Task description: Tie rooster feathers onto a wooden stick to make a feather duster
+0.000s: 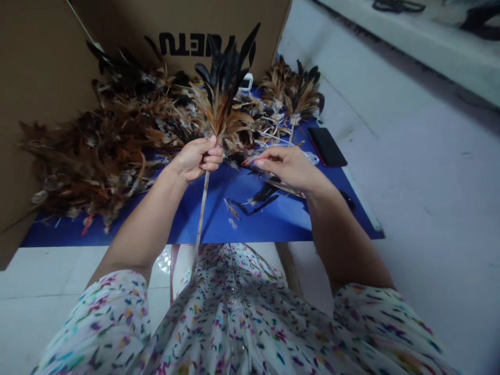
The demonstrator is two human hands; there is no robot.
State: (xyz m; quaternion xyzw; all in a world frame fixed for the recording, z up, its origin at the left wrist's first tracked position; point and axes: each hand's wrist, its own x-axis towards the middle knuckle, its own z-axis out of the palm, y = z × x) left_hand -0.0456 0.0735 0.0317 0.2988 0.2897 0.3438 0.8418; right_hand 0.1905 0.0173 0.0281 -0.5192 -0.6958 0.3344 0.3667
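Note:
My left hand (201, 159) is closed around the neck of a feather duster (221, 88), just where its brown and black feathers meet a thin wooden stick (201, 208). The duster stands upright, feathers up, and its stick slopes down past the table edge to my lap. To the right, my right hand (287, 164) is pinched on a thin reddish strand (250, 160); where the strand leads is unclear. Under my right hand lie several loose dark feathers (263, 195) on the blue tabletop (219, 219).
A large heap of brown feathers (94, 156) covers the table's left side. Behind it stands a cardboard box (128, 26). Finished-looking feather bunches (297, 99) lie at the back right, near white cord (273, 130) and a black phone (327, 147). A wall (414, 172) borders the right side.

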